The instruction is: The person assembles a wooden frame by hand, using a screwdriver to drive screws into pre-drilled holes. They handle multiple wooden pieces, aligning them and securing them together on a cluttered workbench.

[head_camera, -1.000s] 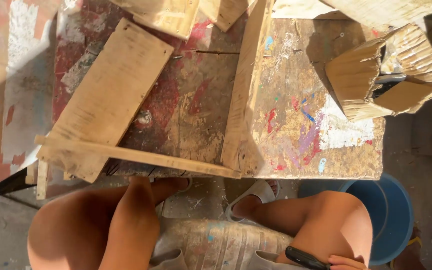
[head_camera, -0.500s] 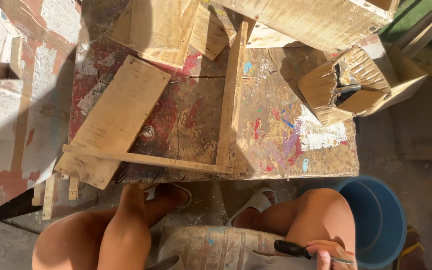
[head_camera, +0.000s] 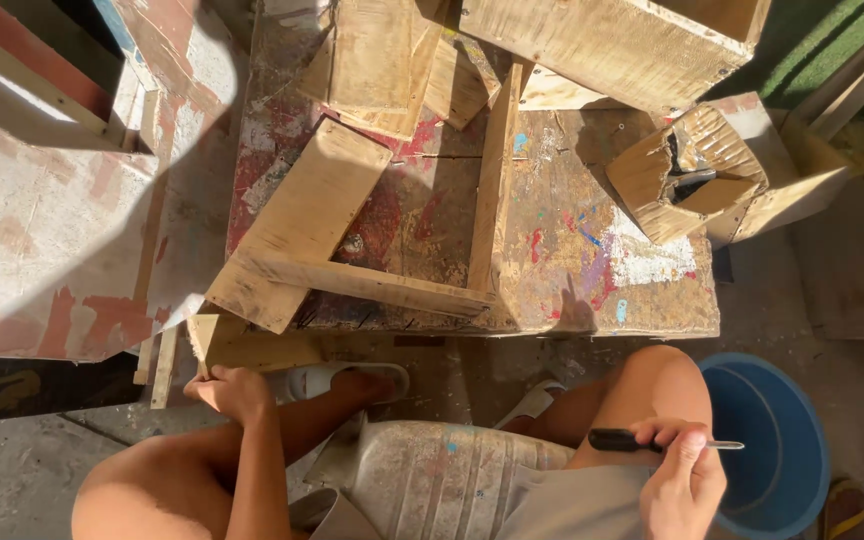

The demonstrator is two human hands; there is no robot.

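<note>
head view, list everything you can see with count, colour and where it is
workbench: one, paint-stained wood, centre
wide plank: one, pale wood, slanted on the bench's left part
thin strips: two, pale wood, forming an L on the bench
wooden boxes: several, pale, at the bench's far edge
cardboard box: one, brown, torn open, bench's right end
painted panel: one, white and red, left
bucket: one, blue, on the floor lower right
stool: one, grey plastic, under the person
wood piece: one, pale, below the bench's front edge, at the left hand
screwdriver: one, black handle, in the right hand
left hand: on the wood piece
right hand: grips the screwdriver
</note>
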